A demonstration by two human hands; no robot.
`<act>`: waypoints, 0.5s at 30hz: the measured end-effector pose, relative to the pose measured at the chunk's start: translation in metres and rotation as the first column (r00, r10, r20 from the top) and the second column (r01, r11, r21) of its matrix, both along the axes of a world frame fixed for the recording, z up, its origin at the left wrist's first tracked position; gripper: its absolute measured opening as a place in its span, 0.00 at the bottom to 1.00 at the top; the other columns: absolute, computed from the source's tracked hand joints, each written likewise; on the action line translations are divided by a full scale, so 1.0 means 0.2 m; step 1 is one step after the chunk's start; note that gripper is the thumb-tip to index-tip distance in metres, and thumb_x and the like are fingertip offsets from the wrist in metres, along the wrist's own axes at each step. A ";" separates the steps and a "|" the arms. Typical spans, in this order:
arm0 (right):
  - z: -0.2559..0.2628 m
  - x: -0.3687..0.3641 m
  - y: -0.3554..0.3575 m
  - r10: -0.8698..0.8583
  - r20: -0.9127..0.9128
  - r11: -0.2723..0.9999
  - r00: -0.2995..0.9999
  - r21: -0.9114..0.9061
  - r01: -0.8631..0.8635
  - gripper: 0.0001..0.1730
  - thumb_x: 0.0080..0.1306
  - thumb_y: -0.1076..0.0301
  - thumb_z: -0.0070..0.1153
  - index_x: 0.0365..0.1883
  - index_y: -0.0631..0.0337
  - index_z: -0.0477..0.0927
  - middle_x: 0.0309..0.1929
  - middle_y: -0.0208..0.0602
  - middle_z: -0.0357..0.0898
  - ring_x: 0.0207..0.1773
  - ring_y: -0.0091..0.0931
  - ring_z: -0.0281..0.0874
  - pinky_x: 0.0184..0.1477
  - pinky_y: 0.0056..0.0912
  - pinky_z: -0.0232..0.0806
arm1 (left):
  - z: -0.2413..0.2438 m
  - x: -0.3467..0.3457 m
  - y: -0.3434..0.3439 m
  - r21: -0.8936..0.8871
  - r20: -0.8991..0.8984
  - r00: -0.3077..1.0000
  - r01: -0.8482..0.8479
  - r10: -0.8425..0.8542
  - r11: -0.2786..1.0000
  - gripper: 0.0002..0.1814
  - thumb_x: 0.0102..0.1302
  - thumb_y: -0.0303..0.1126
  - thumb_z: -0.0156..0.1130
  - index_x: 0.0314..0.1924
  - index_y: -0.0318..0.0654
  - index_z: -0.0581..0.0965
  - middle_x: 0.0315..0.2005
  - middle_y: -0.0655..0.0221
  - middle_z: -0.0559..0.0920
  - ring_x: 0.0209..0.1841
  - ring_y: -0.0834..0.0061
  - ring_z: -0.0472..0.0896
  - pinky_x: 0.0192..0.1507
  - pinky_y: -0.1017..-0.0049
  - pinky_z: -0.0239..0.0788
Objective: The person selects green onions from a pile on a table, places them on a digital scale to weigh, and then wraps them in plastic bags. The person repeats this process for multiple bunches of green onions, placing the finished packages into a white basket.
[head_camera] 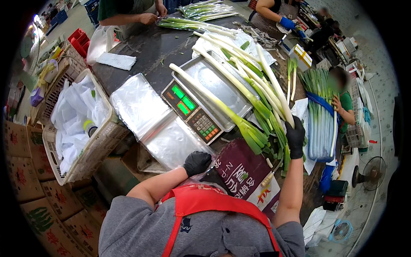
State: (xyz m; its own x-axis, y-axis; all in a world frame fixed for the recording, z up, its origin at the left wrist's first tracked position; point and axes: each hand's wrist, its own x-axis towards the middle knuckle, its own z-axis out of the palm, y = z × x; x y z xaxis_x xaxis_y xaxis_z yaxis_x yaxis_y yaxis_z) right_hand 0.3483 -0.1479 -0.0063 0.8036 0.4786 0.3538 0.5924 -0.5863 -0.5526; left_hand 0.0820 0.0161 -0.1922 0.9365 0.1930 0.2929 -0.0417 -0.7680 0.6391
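In a black glove, my right hand grips a long white-stalked scallion, its white shank pointing away from me. Beside it lies a loose pile of scallions. One scallion slants across the near side of a digital scale's steel pan, and others overlap its far side. The scale's lit green display and keypad face me. My gloved left hand is curled at the near edge of stacked clear plastic bags; whether anything is inside it is hidden.
A white plastic crate of white netting stands left. A purple printed sack and a wooden-handled tool lie before me. A blue-strapped scallion bundle is right, near a co-worker. Another person's hands touch bagged scallions.
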 end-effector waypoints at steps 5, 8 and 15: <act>-0.15 0.04 -0.27 -0.196 -0.122 0.980 0.973 0.013 0.199 0.13 0.53 0.68 0.55 0.36 0.64 0.74 0.24 0.33 0.75 0.25 0.22 0.70 0.30 0.25 0.62 | -0.01 0.00 0.00 0.008 0.007 1.000 0.011 -0.011 1.000 0.08 0.49 0.33 0.54 0.18 0.40 0.70 0.14 0.59 0.72 0.20 0.57 0.72 0.22 0.63 0.64; -0.13 0.00 -0.32 -0.270 -0.188 0.962 0.944 -0.015 0.272 0.15 0.53 0.64 0.56 0.36 0.64 0.75 0.24 0.37 0.75 0.25 0.26 0.71 0.29 0.28 0.62 | -0.02 0.00 0.00 0.007 -0.019 1.000 0.014 -0.014 1.000 0.08 0.49 0.33 0.54 0.18 0.40 0.71 0.15 0.60 0.72 0.20 0.58 0.72 0.23 0.64 0.64; -0.20 0.04 -0.36 -0.359 -0.192 0.933 0.913 -0.081 0.350 0.16 0.52 0.65 0.55 0.38 0.62 0.74 0.28 0.40 0.76 0.27 0.29 0.72 0.31 0.29 0.63 | -0.03 0.00 0.00 0.035 -0.015 1.000 0.026 -0.025 0.999 0.08 0.49 0.34 0.54 0.17 0.40 0.70 0.15 0.61 0.71 0.20 0.58 0.71 0.22 0.63 0.63</act>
